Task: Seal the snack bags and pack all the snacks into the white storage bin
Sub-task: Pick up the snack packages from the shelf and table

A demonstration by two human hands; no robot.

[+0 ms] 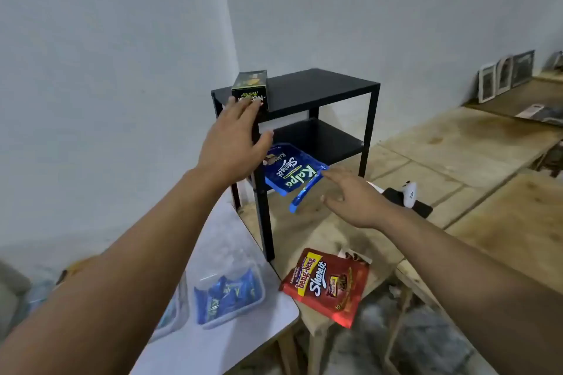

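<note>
A blue Kalpa snack bag (pixel 289 172) lies tilted on the lower shelf of a black metal shelf unit (pixel 323 91), its torn top strip hanging off the front. My right hand (pixel 353 196) reaches toward that strip with fingers spread, touching or nearly touching it. My left hand (pixel 234 143) is stretched out flat, fingertips at a dark snack box (pixel 250 89) standing on the shelf's top corner. A red Beng-Beng snack bag (pixel 327 285) lies on the wooden surface below. A clear container (pixel 231 294) with several blue wrapped snacks sits on the white table (pixel 231 341).
Wooden pallets (pixel 457 158) cover the floor to the right, with a black object and a white clip-like item (pixel 409 192) lying there. Picture frames (pixel 505 74) lean on the far wall. A second clear container (pixel 173 313) sits partly hidden under my left arm.
</note>
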